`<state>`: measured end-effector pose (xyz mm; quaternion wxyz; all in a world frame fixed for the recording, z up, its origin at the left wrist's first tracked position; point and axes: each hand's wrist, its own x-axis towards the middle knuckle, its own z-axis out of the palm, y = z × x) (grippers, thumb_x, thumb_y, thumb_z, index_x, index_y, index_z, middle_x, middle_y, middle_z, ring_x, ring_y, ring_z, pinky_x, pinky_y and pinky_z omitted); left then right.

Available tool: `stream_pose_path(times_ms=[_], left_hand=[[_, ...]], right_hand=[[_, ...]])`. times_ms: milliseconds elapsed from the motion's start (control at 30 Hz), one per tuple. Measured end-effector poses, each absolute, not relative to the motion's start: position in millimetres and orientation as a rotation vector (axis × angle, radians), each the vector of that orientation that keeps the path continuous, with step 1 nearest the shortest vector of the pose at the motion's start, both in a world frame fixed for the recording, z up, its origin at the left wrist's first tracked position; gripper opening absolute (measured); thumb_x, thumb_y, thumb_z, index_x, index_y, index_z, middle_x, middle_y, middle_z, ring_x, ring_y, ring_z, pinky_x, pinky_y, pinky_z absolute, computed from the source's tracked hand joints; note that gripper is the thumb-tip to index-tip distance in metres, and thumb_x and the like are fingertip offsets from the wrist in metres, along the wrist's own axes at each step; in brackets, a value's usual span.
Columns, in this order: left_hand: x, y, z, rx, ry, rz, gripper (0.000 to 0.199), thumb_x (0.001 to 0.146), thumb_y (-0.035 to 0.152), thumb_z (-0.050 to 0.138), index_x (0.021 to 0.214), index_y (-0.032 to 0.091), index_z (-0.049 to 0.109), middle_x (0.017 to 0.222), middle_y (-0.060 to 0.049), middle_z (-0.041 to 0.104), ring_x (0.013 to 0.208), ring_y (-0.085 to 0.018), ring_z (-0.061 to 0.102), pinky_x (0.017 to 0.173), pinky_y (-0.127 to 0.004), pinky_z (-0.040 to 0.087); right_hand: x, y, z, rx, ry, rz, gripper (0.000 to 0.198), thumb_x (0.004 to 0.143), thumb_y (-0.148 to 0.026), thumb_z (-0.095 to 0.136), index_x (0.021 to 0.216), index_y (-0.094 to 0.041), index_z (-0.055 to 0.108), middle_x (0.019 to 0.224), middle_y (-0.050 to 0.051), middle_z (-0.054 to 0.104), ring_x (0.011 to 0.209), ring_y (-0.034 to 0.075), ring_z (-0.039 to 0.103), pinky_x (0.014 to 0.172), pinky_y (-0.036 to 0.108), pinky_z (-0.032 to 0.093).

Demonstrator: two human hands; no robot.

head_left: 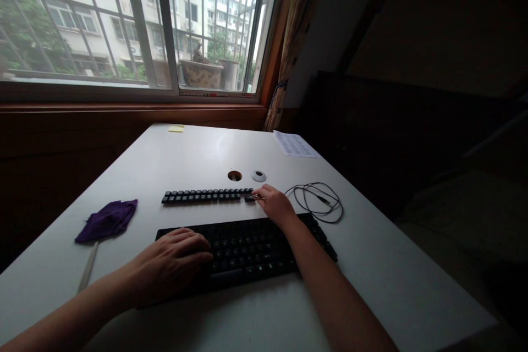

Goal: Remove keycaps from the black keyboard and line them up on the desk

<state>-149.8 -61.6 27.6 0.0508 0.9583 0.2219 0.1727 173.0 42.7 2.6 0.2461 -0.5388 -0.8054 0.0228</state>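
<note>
A black keyboard (247,250) lies on the white desk, its left part covered by my left hand (177,256). That hand rests flat over the keys with its fingers stretched out. Beyond the keyboard, loose black keycaps (206,195) are lined up in two rows. At the right end of these rows, my right hand (274,203) pinches a small tool with thin metal wires, which looks like a keycap puller (259,196). Its tip is at a dark keycap (249,198); whether the wires grip it I cannot tell.
A thin black cable (317,198) lies coiled at right. Behind the keycaps are a round desk hole (235,176) and its grey cover (258,176). A purple cloth (108,221) and a flat pale strip (88,268) lie left. Printed paper (295,144) and a yellow note (176,128) lie at the back.
</note>
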Motion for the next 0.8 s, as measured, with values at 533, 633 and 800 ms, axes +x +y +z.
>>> stream_pose_path(times_ms=[533,633,800], left_hand=[[-148.5,-63.8,32.0,2.989,0.611,0.559,0.032,0.096,0.014,0.049,0.125,0.023,0.060,0.116,-0.008,0.065,0.104,-0.022,0.062,0.097,-0.039,0.051],[-148.3,-63.8,31.4,2.992,0.611,0.584,0.032,0.096,0.014,0.051,0.124,0.023,0.061,0.116,-0.008,0.065,0.104,-0.022,0.062,0.096,-0.038,0.052],[-148.1,-64.1,32.4,3.002,0.618,0.572,0.032,0.095,0.014,0.052,0.124,0.024,0.061,0.117,-0.007,0.065,0.105,-0.023,0.062,0.096,-0.038,0.053]], right_hand=[[170.6,34.4,5.7,-1.393,-2.350,-0.069,0.026,0.086,-0.016,0.057,0.106,-0.026,0.071,0.113,0.002,0.066,0.094,0.018,0.065,0.083,0.030,0.052],[170.1,34.4,5.5,-1.399,-2.396,-0.093,0.028,0.088,-0.017,0.055,0.109,-0.026,0.070,0.113,0.002,0.066,0.097,0.019,0.065,0.084,0.030,0.052],[168.1,33.2,7.8,-1.416,-2.434,-0.104,0.031,0.090,-0.019,0.054,0.115,-0.027,0.069,0.116,0.003,0.065,0.100,0.019,0.064,0.086,0.030,0.052]])
